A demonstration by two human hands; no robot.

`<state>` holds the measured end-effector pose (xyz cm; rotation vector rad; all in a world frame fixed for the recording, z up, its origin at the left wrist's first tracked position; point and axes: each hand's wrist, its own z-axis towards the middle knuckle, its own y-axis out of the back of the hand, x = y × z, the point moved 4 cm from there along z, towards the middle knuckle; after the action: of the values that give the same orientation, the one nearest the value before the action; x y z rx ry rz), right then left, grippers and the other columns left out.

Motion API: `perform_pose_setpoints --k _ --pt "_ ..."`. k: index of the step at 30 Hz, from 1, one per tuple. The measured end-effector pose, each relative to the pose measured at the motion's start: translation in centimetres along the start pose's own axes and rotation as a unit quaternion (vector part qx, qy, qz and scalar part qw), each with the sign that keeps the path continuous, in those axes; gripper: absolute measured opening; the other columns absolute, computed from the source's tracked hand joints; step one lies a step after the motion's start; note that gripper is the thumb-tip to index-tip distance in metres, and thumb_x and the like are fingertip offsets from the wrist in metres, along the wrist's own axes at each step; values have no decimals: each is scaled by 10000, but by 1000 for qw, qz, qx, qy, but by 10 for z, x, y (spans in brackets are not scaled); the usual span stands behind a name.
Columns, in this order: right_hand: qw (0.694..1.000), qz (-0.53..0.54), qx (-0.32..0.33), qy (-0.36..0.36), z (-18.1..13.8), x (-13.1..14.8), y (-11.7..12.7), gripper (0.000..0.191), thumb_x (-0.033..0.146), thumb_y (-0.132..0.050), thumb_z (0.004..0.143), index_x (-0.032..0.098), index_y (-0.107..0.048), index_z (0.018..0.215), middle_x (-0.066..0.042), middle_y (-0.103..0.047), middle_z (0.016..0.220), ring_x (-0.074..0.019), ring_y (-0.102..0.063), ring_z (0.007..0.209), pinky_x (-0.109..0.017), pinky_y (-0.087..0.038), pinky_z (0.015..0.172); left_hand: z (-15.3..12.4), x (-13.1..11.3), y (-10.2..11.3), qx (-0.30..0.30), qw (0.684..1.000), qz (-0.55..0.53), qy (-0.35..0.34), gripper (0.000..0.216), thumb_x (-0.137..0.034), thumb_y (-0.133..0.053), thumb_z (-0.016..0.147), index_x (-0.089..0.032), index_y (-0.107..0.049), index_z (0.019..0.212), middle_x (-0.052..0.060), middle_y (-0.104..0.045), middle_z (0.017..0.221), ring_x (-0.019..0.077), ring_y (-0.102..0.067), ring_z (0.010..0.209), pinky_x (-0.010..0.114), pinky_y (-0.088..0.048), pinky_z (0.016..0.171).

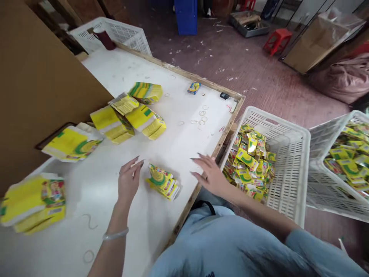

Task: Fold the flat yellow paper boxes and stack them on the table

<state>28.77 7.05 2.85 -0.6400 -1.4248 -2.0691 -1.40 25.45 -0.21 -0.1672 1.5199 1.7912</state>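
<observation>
A small loose stack of yellow printed cartons (pixel 163 181) lies on the white table in front of me, between my two hands. My left hand (pixel 129 181) is just left of this stack, not touching it. Its fingers are slightly bent and apart, with nothing visible in them. On the stack's other side, by the wooden table edge, my right hand (pixel 210 173) hovers with fingers spread and holds nothing. Larger bundles of flat yellow cartons (pixel 147 121) lie further back, and another yellow bundle (pixel 34 204) rests at the far left.
Rubber bands (pixel 203 113) lie scattered on the white table (pixel 109 215), near a small blue-and-yellow box (pixel 194 88) and a black object (pixel 224 95). A white crate (pixel 291 161) of yellow cartons stands right of the table, beside a second crate (pixel 319 154). Brown cardboard (pixel 43 77) rises at left.
</observation>
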Motion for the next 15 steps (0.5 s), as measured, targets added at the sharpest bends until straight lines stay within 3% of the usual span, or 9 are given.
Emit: perform_pose_setpoints --k 2,6,9,12,15 --pt "996 67 -3 58 17 27 -32 458 346 -503 1041 238 -487 1486 -122 -681 1370 -259 -554 1399 -534 -431 1218 -15 -14 12 -37 999 -16 0 383 -466 -501 981 -198 -774 1001 131 -752 1235 280 -684 1141 467 -524 1056" --pt "993 89 4 80 41 66 -85 605 408 -552 1007 195 -389 1549 -169 -610 1450 -308 -515 1437 -583 -403 1231 -43 -41 27 -56 983 -143 99 468 -526 -472 999 -170 -775 1014 93 -806 963 196 -733 806 296 -605 720" --pt "993 80 42 77 50 89 -117 634 431 -587 975 193 -411 1536 -170 -679 1321 -326 -648 1255 -597 -485 1144 -56 -55 39 -78 964 -222 120 472 -563 -503 991 -180 -779 1009 58 -802 889 131 -662 613 221 -544 542" --pt "989 95 69 91 48 107 -135 462 409 -546 997 200 -546 1409 -151 -726 1207 -293 -721 1083 -480 -605 977 -67 -56 55 -93 945 -279 142 461 -563 -519 994 -185 -783 1015 33 -780 827 98 -590 531 197 -505 483" --pt "986 108 73 105 39 118 -139 368 401 -511 1009 204 -616 1301 -147 -744 1171 -289 -730 1070 -447 -615 938 -84 -49 65 -82 923 -335 174 480 -570 -501 1009 -180 -774 1078 53 -788 908 109 -621 580 214 -535 518"
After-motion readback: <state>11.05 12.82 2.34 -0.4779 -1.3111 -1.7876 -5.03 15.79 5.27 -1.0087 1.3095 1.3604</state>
